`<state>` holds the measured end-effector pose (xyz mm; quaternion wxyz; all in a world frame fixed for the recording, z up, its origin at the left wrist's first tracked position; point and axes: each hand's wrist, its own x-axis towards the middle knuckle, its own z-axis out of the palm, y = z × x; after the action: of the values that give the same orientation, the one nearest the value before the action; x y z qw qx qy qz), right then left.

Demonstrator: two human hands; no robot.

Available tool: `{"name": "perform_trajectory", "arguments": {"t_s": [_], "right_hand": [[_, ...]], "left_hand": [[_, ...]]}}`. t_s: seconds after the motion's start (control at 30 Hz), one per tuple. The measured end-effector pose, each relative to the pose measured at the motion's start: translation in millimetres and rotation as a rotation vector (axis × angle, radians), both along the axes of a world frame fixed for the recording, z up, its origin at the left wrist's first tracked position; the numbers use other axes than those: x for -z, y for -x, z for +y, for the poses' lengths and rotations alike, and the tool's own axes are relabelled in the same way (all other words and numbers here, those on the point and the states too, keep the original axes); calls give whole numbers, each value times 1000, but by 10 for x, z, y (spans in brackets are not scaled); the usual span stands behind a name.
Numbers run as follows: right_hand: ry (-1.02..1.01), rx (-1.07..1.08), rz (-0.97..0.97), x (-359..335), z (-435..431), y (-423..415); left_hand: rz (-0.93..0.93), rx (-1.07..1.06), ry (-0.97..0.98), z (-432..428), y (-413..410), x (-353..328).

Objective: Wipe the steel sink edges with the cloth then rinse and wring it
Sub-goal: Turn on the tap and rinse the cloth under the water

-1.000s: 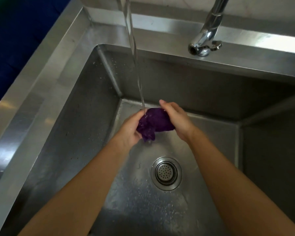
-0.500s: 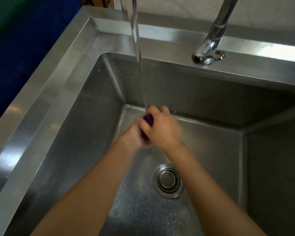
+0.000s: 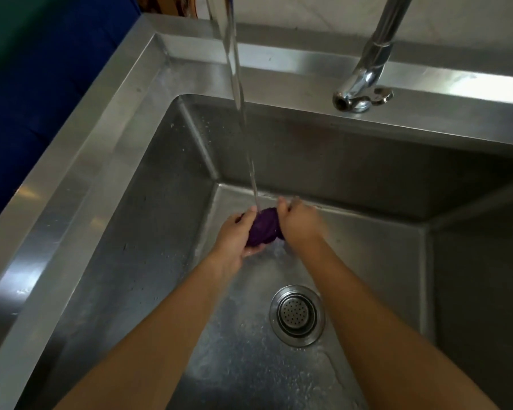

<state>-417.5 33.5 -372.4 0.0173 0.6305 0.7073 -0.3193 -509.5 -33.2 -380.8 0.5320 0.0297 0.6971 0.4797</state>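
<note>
A purple cloth (image 3: 264, 229) is bunched into a tight roll low inside the steel sink (image 3: 107, 161). My left hand (image 3: 234, 236) grips its left end and my right hand (image 3: 301, 224) grips its right end. A stream of water (image 3: 240, 99) falls from above and lands on the cloth between my hands. Water runs off below the cloth onto the sink floor.
A round strainer drain (image 3: 297, 315) sits in the wet sink floor, near my right forearm. A chrome tap base (image 3: 363, 93) stands on the back rim at the right. A dark blue surface (image 3: 42, 93) lies left of the sink.
The cloth hung loose between my hands a second ago. My hands then closed together over it, and now they are slightly apart with the cloth squeezed into a compact roll.
</note>
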Motion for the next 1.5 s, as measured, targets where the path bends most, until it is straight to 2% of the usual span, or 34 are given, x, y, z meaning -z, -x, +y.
{"name": "perform_trajectory", "arguments": {"t_s": [0.1,0.2,0.37,0.47,0.53,0.63,0.67,0.7,0.83,1.03,1.1,1.23,1.3,1.37,1.43,1.5], "right_hand": [[48,-75,-5,111,-1,-136],[78,-55,190,55,85,-163],[94,-139,560,-349,84,-39],[109,-230,646,-560,-125,36],[11,-235,560,-601,-269,135],[-171,-208,210,-625,-324,286],[-227,-183,168,-615,-300,313],[-252,-143,170,-581,-254,327],[-220,1,205,-446,-72,234],[-226,-35,248,-585,-469,251],[-228,69,246,-582,-390,290],[-119,243,287,-372,-86,256],[-88,263,304,-242,-58,217],[39,290,342,-159,-52,153],[291,316,454,-157,-33,48],[480,342,620,-176,-12,-63]], "left_hand": [[-105,-45,-68,-8,128,-19],[-277,-144,-147,29,222,-7],[-445,-12,-23,0,213,-89],[-393,118,-13,71,191,-156],[-374,121,-69,98,141,-179],[-400,-27,-151,111,42,-118],[-409,-35,-129,123,9,-135],[-395,-16,-93,129,-15,-166],[-127,78,35,202,40,-101],[-168,-42,-61,268,131,-72],[-181,-39,-74,274,43,-113],[-17,-52,71,291,-12,-34],[145,-17,60,308,-4,-39],[309,-14,-16,282,8,-63],[342,-7,-117,241,22,-71],[230,-35,-177,223,51,-66]]}}
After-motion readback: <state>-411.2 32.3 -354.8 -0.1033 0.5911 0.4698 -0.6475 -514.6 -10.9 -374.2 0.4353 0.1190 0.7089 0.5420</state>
